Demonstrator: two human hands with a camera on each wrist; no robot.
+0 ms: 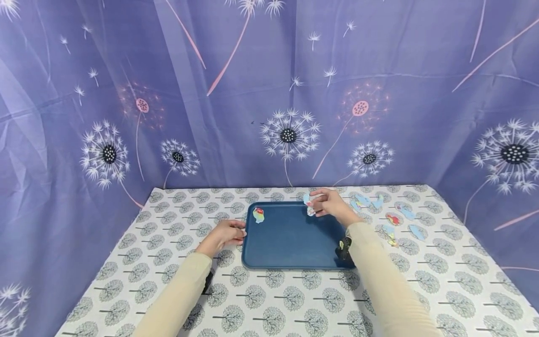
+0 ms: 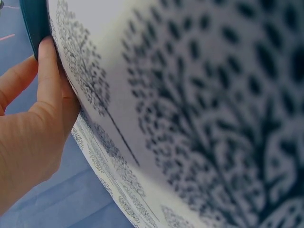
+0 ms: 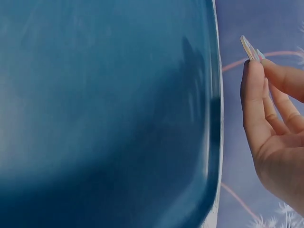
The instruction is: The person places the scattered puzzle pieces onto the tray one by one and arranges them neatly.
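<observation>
My right hand (image 1: 332,206) pinches a thin, irregular picture piece (image 1: 310,206) between thumb and finger, near the far rim of a dark blue tray. In the right wrist view the piece (image 3: 249,49) is turned nearly edge-on at the fingertips. My left hand (image 1: 223,236) touches the tray's (image 1: 290,243) left rim with fairly straight fingers. Close up, the fingertips of the left hand (image 2: 35,128) meet the tray's edge (image 2: 35,23). One red, yellow and pale blue picture piece (image 1: 258,215) lies in the tray's far left corner.
Several loose picture pieces lie right of the tray, among them a red one (image 1: 393,219), a pale blue one (image 1: 417,232) and a blue-yellow one (image 1: 390,235). A tree-patterned cloth (image 1: 273,299) covers the table. Behind hangs a purple dandelion-print curtain (image 1: 236,121).
</observation>
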